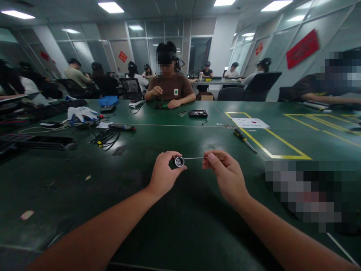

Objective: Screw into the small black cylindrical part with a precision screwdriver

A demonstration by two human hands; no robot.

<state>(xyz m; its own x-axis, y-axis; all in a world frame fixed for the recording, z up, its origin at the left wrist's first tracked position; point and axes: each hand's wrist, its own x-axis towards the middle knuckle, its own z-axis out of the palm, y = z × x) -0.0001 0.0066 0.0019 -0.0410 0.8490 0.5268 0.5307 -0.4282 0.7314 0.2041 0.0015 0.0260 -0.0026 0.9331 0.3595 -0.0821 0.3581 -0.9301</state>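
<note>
My left hand (pixel 166 171) pinches a small round part (pixel 179 162) between thumb and fingers. The part has a silvery rim, a dark hollow face and small details inside. From its right side a thin metal rod (pixel 194 158) runs straight across to my right hand (pixel 224 169), which is closed around the rod's other end. Whether the rod touches the part or is fixed to it, I cannot tell. Both hands are above the green table (pixel 180 226), wrists toward me. The end of the rod inside my right fingers is mostly hidden.
To the right lies a screwdriver (pixel 244 140) beside yellow tape lines (pixel 290 156) and a paper sheet (pixel 250 123). On the left are coiled black cables (pixel 105 138), a pen-like tool (pixel 122 127) and gloves (pixel 81 114). Across the table sits a person (pixel 170 84) handling a green board.
</note>
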